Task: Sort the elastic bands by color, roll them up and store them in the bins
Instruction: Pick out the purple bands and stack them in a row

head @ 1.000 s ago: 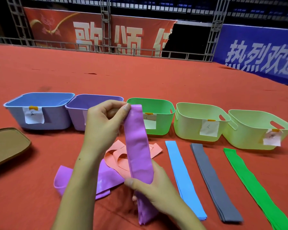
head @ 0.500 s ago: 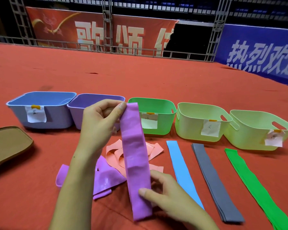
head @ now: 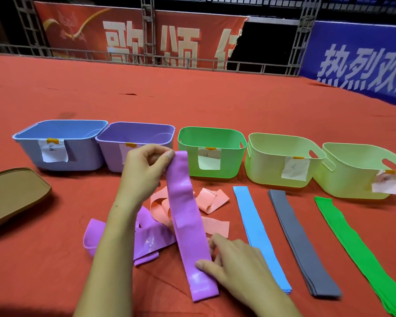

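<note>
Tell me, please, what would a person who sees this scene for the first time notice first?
First, the long purple band in the middle, stretched between the left hand pinching its top end and the right hand holding its lower end near the red cloth. Behind it stands a row of five bins, from the blue bin on the left to pale green ones on the right. Blue, grey and green bands lie flat on the right.

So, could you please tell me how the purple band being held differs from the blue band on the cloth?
The purple band is pinched at its far end by the left hand and at its near end by the right hand; no hand touches the blue band. The purple band looks glossy and rippled, the blue band matte and smooth. The purple band crosses over other bands, while the blue band lies alone. Both are long, flat strips.
</note>
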A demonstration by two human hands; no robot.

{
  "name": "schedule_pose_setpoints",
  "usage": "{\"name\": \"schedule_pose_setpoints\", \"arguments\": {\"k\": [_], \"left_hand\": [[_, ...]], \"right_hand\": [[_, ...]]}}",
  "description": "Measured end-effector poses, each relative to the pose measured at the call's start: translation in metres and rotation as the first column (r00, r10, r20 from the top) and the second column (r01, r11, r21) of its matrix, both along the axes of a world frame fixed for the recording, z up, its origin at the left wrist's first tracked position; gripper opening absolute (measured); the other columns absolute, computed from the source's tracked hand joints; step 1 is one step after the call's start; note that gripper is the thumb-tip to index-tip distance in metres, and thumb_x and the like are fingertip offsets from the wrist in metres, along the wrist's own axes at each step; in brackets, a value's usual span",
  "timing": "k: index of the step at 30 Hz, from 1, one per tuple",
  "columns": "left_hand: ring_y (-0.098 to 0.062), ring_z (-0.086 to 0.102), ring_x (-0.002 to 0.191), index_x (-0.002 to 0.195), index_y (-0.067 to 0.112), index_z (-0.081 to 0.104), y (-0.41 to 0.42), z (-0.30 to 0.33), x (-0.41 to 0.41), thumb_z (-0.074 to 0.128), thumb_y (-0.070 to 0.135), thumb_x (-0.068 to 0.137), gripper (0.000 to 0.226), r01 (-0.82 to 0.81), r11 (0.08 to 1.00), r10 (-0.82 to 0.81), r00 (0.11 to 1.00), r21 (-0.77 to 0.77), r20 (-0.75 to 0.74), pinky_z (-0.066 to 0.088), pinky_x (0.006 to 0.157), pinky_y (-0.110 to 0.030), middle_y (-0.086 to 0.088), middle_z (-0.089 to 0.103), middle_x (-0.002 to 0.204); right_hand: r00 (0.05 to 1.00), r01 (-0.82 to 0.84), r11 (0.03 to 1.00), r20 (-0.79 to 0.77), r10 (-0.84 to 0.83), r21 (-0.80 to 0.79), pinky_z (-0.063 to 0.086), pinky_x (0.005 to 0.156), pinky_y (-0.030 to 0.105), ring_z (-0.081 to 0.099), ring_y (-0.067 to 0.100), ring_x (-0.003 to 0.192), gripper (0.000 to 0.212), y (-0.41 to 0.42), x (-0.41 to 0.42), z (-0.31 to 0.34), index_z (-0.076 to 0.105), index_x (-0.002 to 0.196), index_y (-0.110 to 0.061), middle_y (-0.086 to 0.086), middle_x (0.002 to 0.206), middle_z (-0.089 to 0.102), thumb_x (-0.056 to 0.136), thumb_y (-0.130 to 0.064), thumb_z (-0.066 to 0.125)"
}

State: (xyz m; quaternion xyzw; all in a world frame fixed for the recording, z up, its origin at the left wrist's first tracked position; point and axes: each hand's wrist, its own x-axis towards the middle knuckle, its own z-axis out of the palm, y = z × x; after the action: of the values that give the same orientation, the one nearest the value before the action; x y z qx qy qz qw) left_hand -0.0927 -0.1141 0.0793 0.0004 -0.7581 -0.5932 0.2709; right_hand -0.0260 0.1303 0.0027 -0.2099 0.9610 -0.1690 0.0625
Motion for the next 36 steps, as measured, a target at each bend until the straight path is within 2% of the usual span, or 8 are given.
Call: {"name": "schedule_pose_setpoints", "arguments": {"k": [1,4,12,20,24,28,33,36], "left_hand": [[-0.013,0.071,0.066,0.094,0.016,0.077,0.000,-0.003,-0.001,0.071,0.015,0.102,0.011,0.012,1.000,-0.012,1.000,-0.017,0.025,0.046,0.044,-0.024,-0.003,0.079,0.076],[-0.023,0.072,0.071,0.096,0.015,0.078,0.000,-0.009,-0.004,0.071,0.015,0.102,0.009,0.044,0.999,-0.045,0.997,0.022,0.054,0.048,0.044,-0.025,-0.015,0.079,0.084],[-0.014,0.078,0.083,0.102,0.015,0.081,-0.019,-0.011,0.001,0.074,0.018,0.100,0.008,0.153,0.987,-0.160,0.972,0.055,0.169,0.059,0.056,-0.030,-0.001,0.082,0.089],[-0.016,0.078,0.087,0.104,0.014,0.083,-0.048,-0.010,0.011,0.077,0.019,0.098,0.010,0.114,0.989,-0.129,0.978,0.099,0.163,0.055,0.057,-0.027,-0.007,0.083,0.095],[-0.017,0.079,0.086,0.104,0.016,0.084,-0.060,-0.013,0.013,0.079,0.023,0.096,0.011,0.111,0.989,-0.129,0.967,0.095,0.220,0.052,0.059,-0.028,-0.005,0.083,0.095],[-0.013,0.078,0.080,0.100,0.017,0.085,-0.073,-0.017,0.017,0.081,0.023,0.095,0.009,0.089,0.991,-0.115,0.951,0.102,0.288,0.052,0.061,-0.028,-0.005,0.082,0.092],[-0.021,0.081,0.089,0.101,0.018,0.085,-0.093,-0.022,0.025,0.082,0.025,0.093,0.011,0.012,0.986,-0.064,0.948,0.166,0.311,0.050,0.060,-0.026,-0.008,0.083,0.097],[-0.021,0.081,0.091,0.102,0.018,0.085,-0.099,-0.024,0.029,0.082,0.026,0.093,0.012,-0.009,0.983,-0.049,0.949,0.182,0.310,0.050,0.061,-0.027,-0.006,0.083,0.098]], "right_hand": [[0.997,0.041,0.998,-0.070,-0.038,0.043,0.049,0.082,0.038,0.063,0.013,0.097,0.042,0.000,0.000,-0.002,0.048,0.101,-0.036,-0.010,0.098,0.070,0.088,-0.075,0.055],[0.991,0.092,0.994,-0.092,-0.098,-0.065,0.051,0.080,0.035,0.062,0.009,0.090,0.049,0.000,-0.003,-0.008,0.052,0.093,-0.032,-0.012,0.089,0.067,0.081,-0.079,0.059],[0.992,0.097,0.923,-0.037,-0.119,-0.373,0.055,0.073,0.033,0.063,0.004,0.080,0.036,-0.010,-0.011,-0.008,0.059,0.092,-0.037,-0.024,0.089,0.068,0.082,-0.070,0.068],[0.995,-0.078,0.885,-0.092,0.040,-0.459,0.055,0.077,0.036,0.065,0.006,0.081,0.023,-0.058,-0.012,0.003,0.063,0.094,-0.032,-0.018,0.088,0.069,0.091,-0.054,0.070],[0.976,-0.212,0.861,-0.147,0.161,-0.463,0.054,0.089,0.033,0.065,0.001,0.097,0.017,-0.089,-0.020,0.000,0.068,0.106,-0.032,-0.020,0.106,0.072,0.093,-0.042,0.073],[0.954,-0.296,0.818,-0.100,0.284,-0.493,0.052,0.095,0.025,0.066,-0.001,0.110,0.028,-0.122,-0.025,-0.001,0.070,0.118,-0.026,-0.013,0.119,0.075,0.091,-0.030,0.078],[0.921,-0.375,0.817,-0.076,0.382,-0.438,0.052,0.097,0.033,0.066,0.008,0.104,0.035,-0.145,-0.030,-0.010,0.070,0.119,-0.022,-0.009,0.115,0.075,0.087,-0.030,0.082],[0.913,-0.401,0.815,-0.102,0.396,-0.418,0.048,0.091,0.027,0.060,0.003,0.093,0.033,-0.148,-0.031,-0.014,0.073,0.114,-0.022,-0.008,0.108,0.075,0.085,-0.034,0.085]]}}
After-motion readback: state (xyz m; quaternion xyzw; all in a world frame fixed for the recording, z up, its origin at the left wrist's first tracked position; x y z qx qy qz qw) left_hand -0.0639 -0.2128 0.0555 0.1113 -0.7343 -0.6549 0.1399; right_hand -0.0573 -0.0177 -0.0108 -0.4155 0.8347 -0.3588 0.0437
